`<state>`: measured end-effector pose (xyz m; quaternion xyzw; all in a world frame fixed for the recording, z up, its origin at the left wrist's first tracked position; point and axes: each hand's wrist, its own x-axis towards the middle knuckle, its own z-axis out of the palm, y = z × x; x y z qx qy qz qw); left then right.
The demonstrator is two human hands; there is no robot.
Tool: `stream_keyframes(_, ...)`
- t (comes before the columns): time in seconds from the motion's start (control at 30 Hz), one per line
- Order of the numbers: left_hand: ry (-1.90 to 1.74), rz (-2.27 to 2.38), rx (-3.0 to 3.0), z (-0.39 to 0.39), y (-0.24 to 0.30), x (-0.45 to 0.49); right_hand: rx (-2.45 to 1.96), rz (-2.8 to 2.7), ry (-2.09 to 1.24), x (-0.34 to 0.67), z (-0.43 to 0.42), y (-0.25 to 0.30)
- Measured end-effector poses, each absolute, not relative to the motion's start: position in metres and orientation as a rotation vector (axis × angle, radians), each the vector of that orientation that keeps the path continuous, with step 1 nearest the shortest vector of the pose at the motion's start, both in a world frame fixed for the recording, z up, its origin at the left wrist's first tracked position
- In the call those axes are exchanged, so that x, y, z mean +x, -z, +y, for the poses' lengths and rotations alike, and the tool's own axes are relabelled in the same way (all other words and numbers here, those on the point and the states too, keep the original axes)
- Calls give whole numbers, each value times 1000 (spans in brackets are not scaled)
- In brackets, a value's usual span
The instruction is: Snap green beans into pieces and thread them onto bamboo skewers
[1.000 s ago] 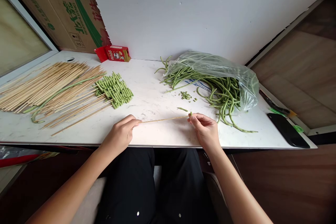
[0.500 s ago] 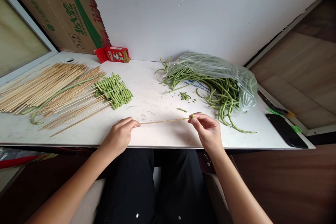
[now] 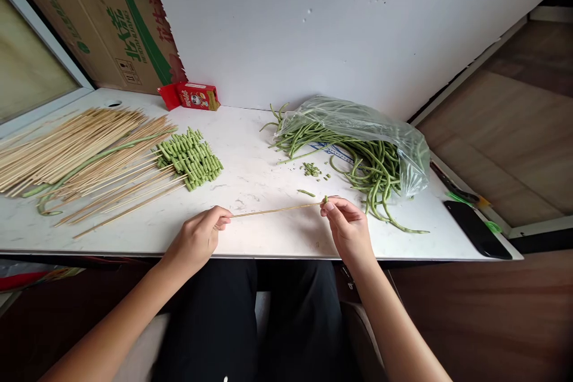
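Note:
My left hand point(image 3: 199, 237) pinches the blunt end of a thin bamboo skewer point(image 3: 275, 210) held level just above the white table point(image 3: 250, 179). At the skewer's far tip my right hand point(image 3: 347, 224) pinches a short green bean piece point(image 3: 326, 199). A loose bean piece point(image 3: 306, 193) lies on the table just beyond the skewer. Behind it sit several tiny bean trimmings point(image 3: 312, 169). A clear plastic bag point(image 3: 371, 131) of long green beans point(image 3: 358, 161) lies at the right rear.
A pile of bare skewers point(image 3: 76, 149) covers the left of the table, with finished bean skewers point(image 3: 192, 157) beside it. A red packet point(image 3: 192, 95) and a cardboard box point(image 3: 98, 18) stand at the back left. A black phone point(image 3: 477, 228) lies at the right edge.
Both hands keep their hold on the skewer and the bean piece. The view has tipped down slightly, so everything sits a little lower and further left in the picture.

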<state>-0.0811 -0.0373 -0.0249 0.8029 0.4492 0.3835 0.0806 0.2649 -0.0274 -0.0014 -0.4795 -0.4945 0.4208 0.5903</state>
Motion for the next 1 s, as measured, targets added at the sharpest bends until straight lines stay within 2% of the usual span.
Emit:
stream_keyframes(0.6,-1019,1335,2421,-35,22,-81,-1090,-1248,-937,258,-32,-11)
stream_keyframes(1.0,-1196,1282,2343,-38,23,-74,-1187,-1181,-919,266,-26,10)
